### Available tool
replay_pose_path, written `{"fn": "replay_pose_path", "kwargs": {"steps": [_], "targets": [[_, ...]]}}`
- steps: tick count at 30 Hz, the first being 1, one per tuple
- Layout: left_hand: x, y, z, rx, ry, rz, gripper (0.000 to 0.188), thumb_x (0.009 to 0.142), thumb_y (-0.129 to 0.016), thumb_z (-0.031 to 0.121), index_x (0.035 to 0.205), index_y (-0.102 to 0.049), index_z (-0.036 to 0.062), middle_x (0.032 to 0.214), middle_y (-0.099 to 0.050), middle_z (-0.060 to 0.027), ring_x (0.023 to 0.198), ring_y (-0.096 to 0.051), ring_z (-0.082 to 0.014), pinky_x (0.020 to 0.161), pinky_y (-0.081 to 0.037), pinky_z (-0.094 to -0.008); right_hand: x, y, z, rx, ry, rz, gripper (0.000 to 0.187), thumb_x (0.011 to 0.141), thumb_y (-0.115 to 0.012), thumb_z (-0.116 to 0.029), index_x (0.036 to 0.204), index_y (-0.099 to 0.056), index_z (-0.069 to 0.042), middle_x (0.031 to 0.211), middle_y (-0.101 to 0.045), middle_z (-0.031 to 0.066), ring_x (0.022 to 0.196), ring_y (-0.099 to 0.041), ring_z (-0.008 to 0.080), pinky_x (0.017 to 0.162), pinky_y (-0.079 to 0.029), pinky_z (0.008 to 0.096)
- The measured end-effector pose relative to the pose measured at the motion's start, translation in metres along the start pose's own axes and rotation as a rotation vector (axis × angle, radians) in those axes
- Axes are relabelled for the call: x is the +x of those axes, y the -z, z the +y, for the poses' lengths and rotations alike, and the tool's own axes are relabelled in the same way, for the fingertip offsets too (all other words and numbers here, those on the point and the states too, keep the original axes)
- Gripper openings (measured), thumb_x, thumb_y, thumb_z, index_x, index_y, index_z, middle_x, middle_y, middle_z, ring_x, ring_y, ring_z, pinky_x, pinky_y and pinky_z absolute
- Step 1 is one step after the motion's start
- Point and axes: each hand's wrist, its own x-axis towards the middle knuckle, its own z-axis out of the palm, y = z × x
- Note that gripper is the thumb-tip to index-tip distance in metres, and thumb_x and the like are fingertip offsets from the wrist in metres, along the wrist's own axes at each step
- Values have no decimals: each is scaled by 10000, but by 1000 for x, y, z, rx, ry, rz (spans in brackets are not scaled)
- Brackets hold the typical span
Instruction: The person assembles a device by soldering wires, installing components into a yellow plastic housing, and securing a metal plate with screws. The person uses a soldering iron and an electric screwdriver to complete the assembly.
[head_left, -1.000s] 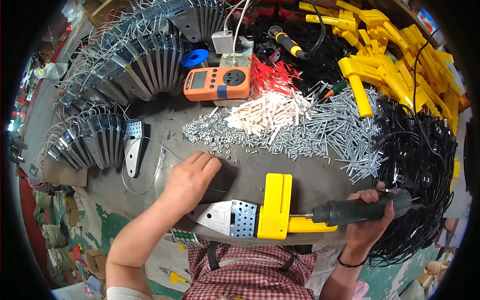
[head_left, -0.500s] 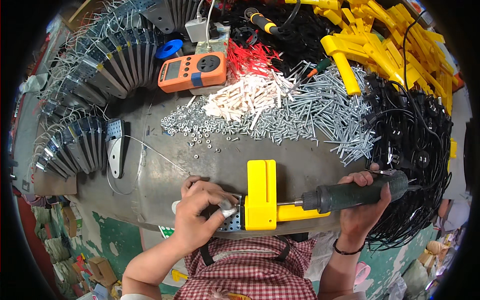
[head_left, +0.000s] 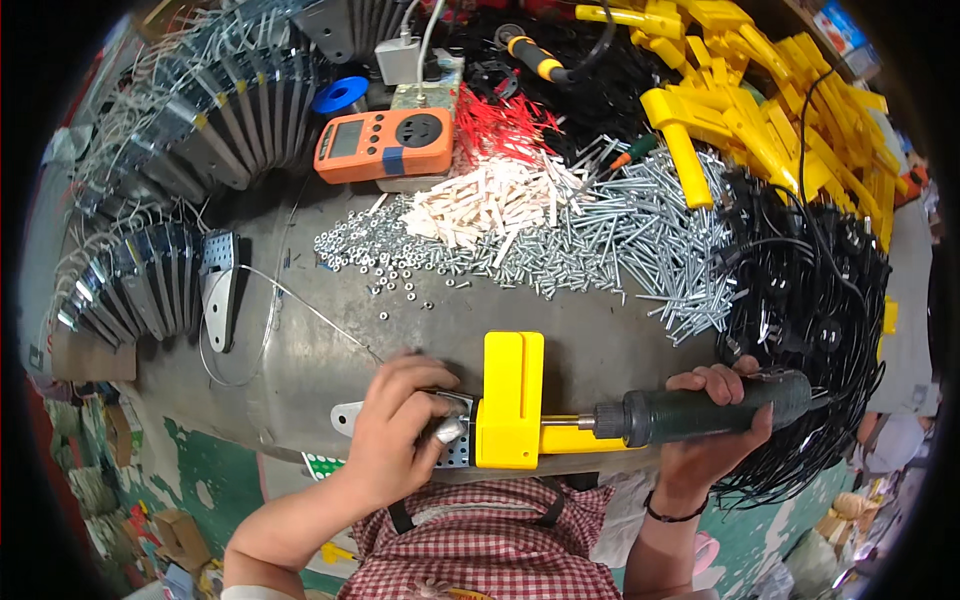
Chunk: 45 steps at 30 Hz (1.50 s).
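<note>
Near the table's front edge, my left hand point(head_left: 400, 435) closes its bent fingers and thumb on a perforated metal bracket point(head_left: 459, 455). A white wrap covers a fingertip, and the hand hides much of the bracket; its rounded grey end point(head_left: 344, 418) sticks out to the left. Against the bracket's right side sits a yellow plastic handle point(head_left: 510, 400), its long arm pointing right. My right hand point(head_left: 722, 420) is wrapped round a dark green electric screwdriver point(head_left: 665, 408), held level. The screwdriver's shaft point(head_left: 560, 421) reaches left to the yellow handle; its tip is hidden.
Loose screws point(head_left: 670, 235), nuts point(head_left: 375, 260) and pale strips point(head_left: 490, 205) lie in heaps beyond my hands. An orange meter point(head_left: 385, 145) stands behind them. Black cables point(head_left: 800, 330) and yellow handles point(head_left: 760, 110) pile up at right, wired metal brackets point(head_left: 150, 275) at left.
The fingers of my left hand have shifted on the bracket and look slightly blurred. My right hand keeps its hold on the screwdriver. The whole view has moved a little.
</note>
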Motion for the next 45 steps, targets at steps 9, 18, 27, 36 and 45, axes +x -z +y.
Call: {"fn": "replay_pose_path", "kwargs": {"steps": [9, 18, 27, 36, 45], "targets": [[-3, 0, -5, -1, -91, -115, 350, 592, -590, -60, 918, -513, 42, 1066, -560, -112, 1013, -551, -313, 1031, -339, -546, -3, 0, 6, 10, 38, 29, 371, 807, -645, -255, 1114, -478, -132, 781, -421, -35, 782, -447, 109, 902, -383, 330], [-2, -2, 0, 23, -83, -111, 314, 620, -597, -34, 913, -513, 41, 1064, -562, -113, 1021, -546, -313, 1010, -362, -530, -5, -6, 6, -21, 52, -20, 361, 826, -627, -250, 1126, -462, -135, 789, -409, -32, 793, -446, 107, 915, -382, 336], [5, 2, -2, -99, 36, -153, 398, 740, -674, 210, 1044, -488, 32, 1063, -569, -148, 1019, -530, -371, 954, -363, -484, -9, 0, -22, -134, 21, -16, 446, 848, -581, -349, 1221, -458, -138, 822, -434, -26, 799, -441, 124, 883, -383, 373], [2, 0, -2, -92, 31, -145, 436, 747, -694, 197, 1081, -469, 30, 1099, -547, -155, 1026, -529, -352, 899, -400, -427, -30, -2, -10, -96, 56, -36, 441, 855, -578, -248, 1243, -453, -82, 837, -419, -10, 828, -449, 128, 907, -369, 362], [32, 35, -41, 579, 9, -94, 263, 688, -649, -21, 922, -540, 29, 912, -600, -122, 908, -569, -313, 742, -474, -385, -35, 2, -10, -102, 36, -4, 434, 875, -546, -244, 1257, -448, -63, 866, -432, 18, 864, -446, 151, 921, -358, 376]]}}
